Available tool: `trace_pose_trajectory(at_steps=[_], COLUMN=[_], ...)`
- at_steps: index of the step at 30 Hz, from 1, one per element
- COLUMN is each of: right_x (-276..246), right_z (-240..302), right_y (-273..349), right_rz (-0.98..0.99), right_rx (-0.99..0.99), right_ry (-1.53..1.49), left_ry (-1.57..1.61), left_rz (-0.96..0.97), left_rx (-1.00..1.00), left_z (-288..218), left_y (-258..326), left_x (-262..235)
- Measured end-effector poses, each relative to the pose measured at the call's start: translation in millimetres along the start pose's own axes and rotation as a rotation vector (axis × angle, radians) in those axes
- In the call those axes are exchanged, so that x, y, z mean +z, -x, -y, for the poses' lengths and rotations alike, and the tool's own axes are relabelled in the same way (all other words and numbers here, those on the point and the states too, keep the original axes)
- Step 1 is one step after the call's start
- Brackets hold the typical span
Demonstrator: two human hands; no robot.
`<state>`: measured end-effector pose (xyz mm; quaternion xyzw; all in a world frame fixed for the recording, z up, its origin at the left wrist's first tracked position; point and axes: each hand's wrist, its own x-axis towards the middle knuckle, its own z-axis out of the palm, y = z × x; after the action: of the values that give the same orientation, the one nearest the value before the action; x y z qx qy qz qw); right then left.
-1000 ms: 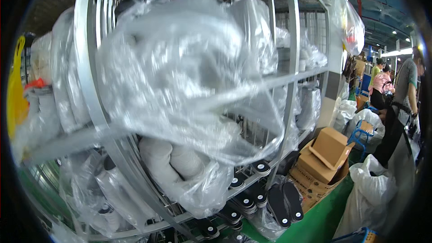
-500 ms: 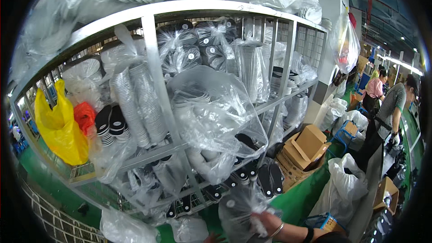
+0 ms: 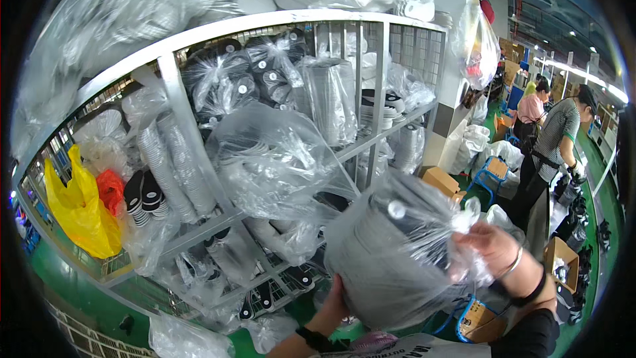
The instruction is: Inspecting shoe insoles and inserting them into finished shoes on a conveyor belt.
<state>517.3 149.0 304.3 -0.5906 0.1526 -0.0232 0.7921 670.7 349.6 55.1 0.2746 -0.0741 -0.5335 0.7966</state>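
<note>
Held up before me is a clear plastic bag [image 3: 387,258] packed with a thick stack of dark insoles, a round white sticker near its top. My right hand [image 3: 491,249], with a bracelet and a black band at the wrist, is closed round the bag's gathered neck. My left hand [image 3: 335,307] presses against the bag's lower left side; the bag hides part of its fingers. Behind it, a metal rack [image 3: 175,96] holds more bagged insoles, among them a large loose clear bag [image 3: 278,166] at the middle.
A yellow bag [image 3: 83,209] and a red bag [image 3: 110,191] sit at the rack's left end. To the right are a cardboard box [image 3: 442,182], a blue-framed stool [image 3: 478,321] and a white sack [image 3: 500,220]. A co-worker [image 3: 555,136] stands by a long bench further right.
The bag of insoles has come up from low near the floor to chest height. My left hand has moved in against it. The view has shifted, and the rack now sits further left.
</note>
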Motion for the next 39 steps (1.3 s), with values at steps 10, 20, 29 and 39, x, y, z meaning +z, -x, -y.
trace_pose_trajectory(at_steps=[10, 20, 29, 39], right_x=[-119.2, -121.0, -227.8, -142.4], right_z=[80.5, 164.7, 199.6, 220.6], right_y=[-58.0, -149.8, -202.2, -189.7], right_rz=[-0.252, -0.099, -0.141, -0.046], right_rx=[-0.952, -1.093, -1.456, -1.225], right_ry=[0.525, 0.718, 0.829, 1.169], left_ry=[-0.077, -0.608, -0.437, 0.02], left_rz=[0.017, -0.429, -0.132, 0.44], left_rx=[0.021, 0.559, 0.165, 0.177], left_z=[-63.1, -216.4, -151.1, -85.9], left_y=[-126.3, -199.4, -198.4, -178.1], left_x=[128.9, 100.6, 81.1, 71.4])
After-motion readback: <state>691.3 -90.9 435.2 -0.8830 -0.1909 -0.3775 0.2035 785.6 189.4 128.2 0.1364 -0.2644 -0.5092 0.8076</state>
